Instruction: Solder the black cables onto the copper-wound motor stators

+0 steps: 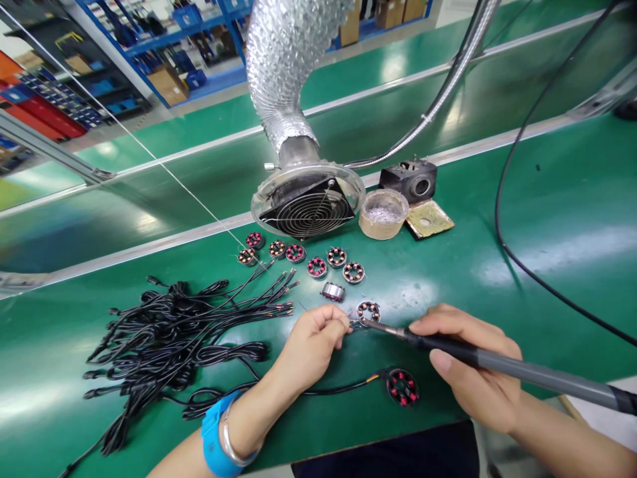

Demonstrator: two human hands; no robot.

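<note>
My right hand [472,365] is closed around a soldering iron [478,358], whose tip touches or nearly touches the near left edge of a small wound coil ring [369,312]. Just left of that ring, my left hand [321,335] pinches with thumb and fingers at thin dark wires that run to the ring; exactly what the fingertips hold is too small to tell. Nearer to me lies a ring with red windings [403,388], joined to a black cable [343,390]. Behind my left hand, a coil ring [333,292] rests on its side.
Black cables [184,338] are heaped at left. Several more coil rings [317,267] lie farther back, below a fume extractor [311,209] on a foil duct [279,73]. A round tub [383,214], yellow sponge [430,219] and dark metal holder [411,180] stand right of it.
</note>
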